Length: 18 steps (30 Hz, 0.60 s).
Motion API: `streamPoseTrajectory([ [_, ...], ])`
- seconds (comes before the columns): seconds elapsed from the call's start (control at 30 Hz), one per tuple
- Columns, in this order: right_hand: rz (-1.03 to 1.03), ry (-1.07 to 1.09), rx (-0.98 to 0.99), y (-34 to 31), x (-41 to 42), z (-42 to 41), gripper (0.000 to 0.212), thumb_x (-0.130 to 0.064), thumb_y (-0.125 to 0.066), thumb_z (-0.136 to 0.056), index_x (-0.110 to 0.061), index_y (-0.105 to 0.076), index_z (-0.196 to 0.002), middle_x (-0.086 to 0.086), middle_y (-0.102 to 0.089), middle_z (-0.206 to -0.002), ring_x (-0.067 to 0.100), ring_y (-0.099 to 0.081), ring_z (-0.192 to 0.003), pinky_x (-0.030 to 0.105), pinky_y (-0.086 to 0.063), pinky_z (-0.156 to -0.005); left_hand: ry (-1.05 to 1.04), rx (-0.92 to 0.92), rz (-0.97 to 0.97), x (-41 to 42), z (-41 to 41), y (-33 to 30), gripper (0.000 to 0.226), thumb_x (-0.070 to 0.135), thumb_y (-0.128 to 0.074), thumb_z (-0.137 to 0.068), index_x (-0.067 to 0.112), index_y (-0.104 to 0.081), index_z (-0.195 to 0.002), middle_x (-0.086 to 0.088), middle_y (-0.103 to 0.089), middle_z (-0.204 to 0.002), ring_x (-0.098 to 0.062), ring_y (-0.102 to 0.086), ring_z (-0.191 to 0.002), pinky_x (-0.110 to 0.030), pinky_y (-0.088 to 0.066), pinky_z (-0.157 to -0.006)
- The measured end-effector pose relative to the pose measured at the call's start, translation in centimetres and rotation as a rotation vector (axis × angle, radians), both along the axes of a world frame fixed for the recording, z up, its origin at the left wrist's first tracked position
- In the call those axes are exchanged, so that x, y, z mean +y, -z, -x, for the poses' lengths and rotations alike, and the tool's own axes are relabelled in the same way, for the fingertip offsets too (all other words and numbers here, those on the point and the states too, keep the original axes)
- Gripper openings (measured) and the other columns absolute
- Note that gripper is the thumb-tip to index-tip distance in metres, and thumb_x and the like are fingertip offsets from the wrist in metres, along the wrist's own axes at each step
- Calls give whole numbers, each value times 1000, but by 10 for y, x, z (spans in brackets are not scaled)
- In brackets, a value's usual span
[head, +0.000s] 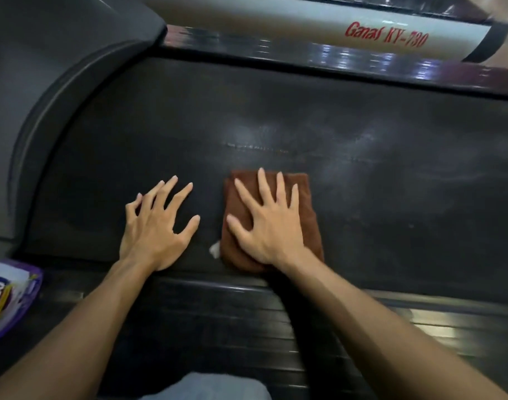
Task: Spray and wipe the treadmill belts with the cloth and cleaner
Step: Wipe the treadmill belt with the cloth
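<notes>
A folded brown cloth [310, 209] lies on the black treadmill belt [391, 174]. My right hand [268, 223] lies flat on the cloth, fingers spread and straight, pressing it to the belt. Just left of the cloth, my left hand [157, 226] rests on the bare belt with its fingers spread. A small white tag [214, 249] sticks out at the cloth's lower left corner. The belt past the cloth shows pale wet smears and a thin streak. A purple and white cleaner pack [7, 298] lies at the left edge, on the near side rail.
The grey motor cover [30, 111] curves round the belt's left end. The dark ribbed side rail [218, 313] runs along the near edge. Beyond the far rail lies a white frame bar [304, 27] with red lettering. My knee in light trousers [206, 388] shows at the bottom.
</notes>
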State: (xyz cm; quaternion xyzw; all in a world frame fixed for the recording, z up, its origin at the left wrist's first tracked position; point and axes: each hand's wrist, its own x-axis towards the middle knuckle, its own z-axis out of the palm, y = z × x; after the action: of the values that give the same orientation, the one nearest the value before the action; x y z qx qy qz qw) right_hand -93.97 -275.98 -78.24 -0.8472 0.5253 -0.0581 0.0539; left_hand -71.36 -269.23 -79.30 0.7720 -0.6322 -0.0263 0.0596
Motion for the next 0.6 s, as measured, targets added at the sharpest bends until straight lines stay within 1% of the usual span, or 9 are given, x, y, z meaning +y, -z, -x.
streamPoseTrajectory([
  [0.07,21,34,-5,3,23,27,78,-77,-33,-90,-48,-21,-161,3,-8,-174,38,-2,-159,64,0,-124,0,-3,-3,0,0,1,75,68,-18,-91,39,-22,-160,8,-14,-170,-16,-12,-156,-49,-20,-119],
  [0.17,-9,357,31,5,0,51,81,-80,-30,-87,-47,-21,-161,3,-6,-174,38,0,-158,66,2,-123,-5,-23,0,-1,-1,2,75,68,-17,-91,38,-22,-161,7,-15,-169,-17,-13,-155,-49,-21,-118],
  [0.23,-68,484,17,3,-31,35,82,-79,-30,-89,-44,-21,-162,6,-4,-174,41,4,-158,68,4,-121,-1,-21,-6,-1,0,2,76,68,-16,-91,39,-22,-160,7,-15,-169,-17,-12,-155,-49,-21,-119],
  [0.27,-82,459,9,3,-41,19,81,-78,-30,-89,-43,-21,-162,7,-4,-174,41,5,-157,69,5,-120,-3,-16,-4,-1,0,2,76,69,-16,-90,39,-22,-160,7,-15,-169,-17,-12,-155,-49,-21,-119],
  [0.33,-47,289,-16,2,-39,-12,80,-76,-33,-89,-45,-23,-161,6,-6,-174,40,4,-158,67,4,-121,1,-3,2,-2,1,0,76,69,-16,-90,39,-23,-160,7,-16,-169,-17,-13,-155,-49,-21,-118],
  [0.4,-7,81,-22,3,-10,-22,78,-77,-34,-88,-47,-25,-160,4,-9,-174,38,1,-158,65,2,-122,-3,-2,6,-2,1,-1,76,69,-16,-90,40,-24,-160,7,-16,-169,-17,-13,-155,-49,-22,-118],
  [0.43,13,23,-23,3,7,-15,78,-78,-34,-88,-48,-26,-159,2,-10,-174,37,-1,-159,64,1,-123,-4,-9,8,-2,0,-1,76,69,-17,-90,40,-24,-160,7,-16,-169,-17,-14,-155,-49,-22,-118],
  [0.5,44,60,-19,7,26,12,79,-81,-34,-86,-50,-26,-159,-1,-11,-174,34,-3,-159,63,0,-124,-2,-16,8,-1,0,0,75,69,-17,-91,39,-23,-160,7,-16,-169,-17,-14,-155,-49,-23,-117],
  [0.6,-21,328,7,4,-2,36,85,-86,-29,-84,-50,-21,-160,-1,-5,-174,33,1,-159,64,2,-123,3,-25,17,-1,-1,3,74,68,-19,-92,38,-23,-160,6,-17,-169,-18,-15,-155,-49,-24,-118],
])
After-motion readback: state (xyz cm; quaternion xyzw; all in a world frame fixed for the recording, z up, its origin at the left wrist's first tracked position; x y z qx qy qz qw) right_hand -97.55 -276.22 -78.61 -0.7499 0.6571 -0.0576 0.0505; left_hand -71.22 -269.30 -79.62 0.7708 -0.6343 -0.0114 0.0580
